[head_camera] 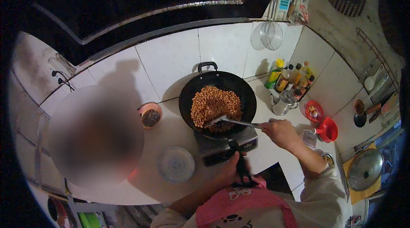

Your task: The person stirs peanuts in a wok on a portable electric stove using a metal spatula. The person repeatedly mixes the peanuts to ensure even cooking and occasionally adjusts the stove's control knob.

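A black wok (249, 103) holds a heap of peanuts (208, 100), darker and wet-looking at the middle. It sits on a silver stove (253, 144) with a dark front. My right hand (282, 133) is closed around the handle of a metal spatula (238, 122), whose blade lies in the near edge of the peanuts. My left hand (233, 164) grips the wok's long black handle (233, 145) on the near side. A smaller loop handle (207, 64) rises at the wok's far rim, close to the tiled wall.
Left of the wok are a small pot (151, 117) with dark contents and a translucent round lid or bowl (176, 164). Bottles (283, 79), a metal pitcher (282, 108) and red containers (329, 129) line the right side. A blurred patch hides the counter's far left.
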A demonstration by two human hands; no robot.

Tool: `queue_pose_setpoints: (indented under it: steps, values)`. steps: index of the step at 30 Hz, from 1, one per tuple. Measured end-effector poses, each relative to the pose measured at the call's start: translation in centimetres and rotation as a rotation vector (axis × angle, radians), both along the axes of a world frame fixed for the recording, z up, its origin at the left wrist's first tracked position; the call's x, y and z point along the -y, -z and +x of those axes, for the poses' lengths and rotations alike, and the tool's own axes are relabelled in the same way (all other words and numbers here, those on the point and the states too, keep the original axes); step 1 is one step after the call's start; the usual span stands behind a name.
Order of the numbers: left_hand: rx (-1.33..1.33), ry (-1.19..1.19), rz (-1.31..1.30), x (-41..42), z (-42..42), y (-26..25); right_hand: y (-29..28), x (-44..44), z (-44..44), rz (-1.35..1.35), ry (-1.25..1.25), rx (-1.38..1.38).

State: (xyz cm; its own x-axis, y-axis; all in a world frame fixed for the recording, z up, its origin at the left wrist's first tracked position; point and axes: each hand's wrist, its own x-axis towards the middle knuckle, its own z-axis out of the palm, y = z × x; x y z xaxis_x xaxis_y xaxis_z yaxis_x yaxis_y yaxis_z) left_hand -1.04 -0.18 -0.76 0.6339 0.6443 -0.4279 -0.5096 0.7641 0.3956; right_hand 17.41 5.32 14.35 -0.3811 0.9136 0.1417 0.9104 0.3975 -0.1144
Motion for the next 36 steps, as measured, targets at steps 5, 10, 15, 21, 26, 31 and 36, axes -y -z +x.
queue_pose_setpoints:
  steps: [5, 10, 15, 21, 26, 31, 36]
  values:
    - [0.062, 0.006, -0.046, -0.4, -0.1, 0.9, 4.4, -3.6, -0.9, 0.174, 0.036, -0.036]
    - [0.007, -0.015, -0.009, -0.4, 0.0, 0.9, 7.1, -4.7, -2.5, 0.257, 0.115, 0.178]
    - [0.087, -0.017, 0.016, -0.2, -0.1, 0.9, 9.3, -4.5, -2.0, 0.181, 0.156, 0.119]
    - [0.012, -0.064, 0.019, 0.0, 0.3, 0.1, 2.4, -0.8, 1.0, 0.038, 0.109, 0.203]
    - [0.012, -0.048, 0.075, 0.4, 0.0, -0.5, -4.4, 0.9, 4.2, 0.167, 0.137, 0.372]
    - [0.1, -0.023, 0.031, 0.1, -0.1, 0.2, -3.3, -1.1, 4.9, 0.095, 0.088, 0.301]
    - [0.085, -0.018, -0.002, -0.3, 0.1, 0.9, 3.3, -3.7, 2.9, 0.093, 0.045, -0.019]
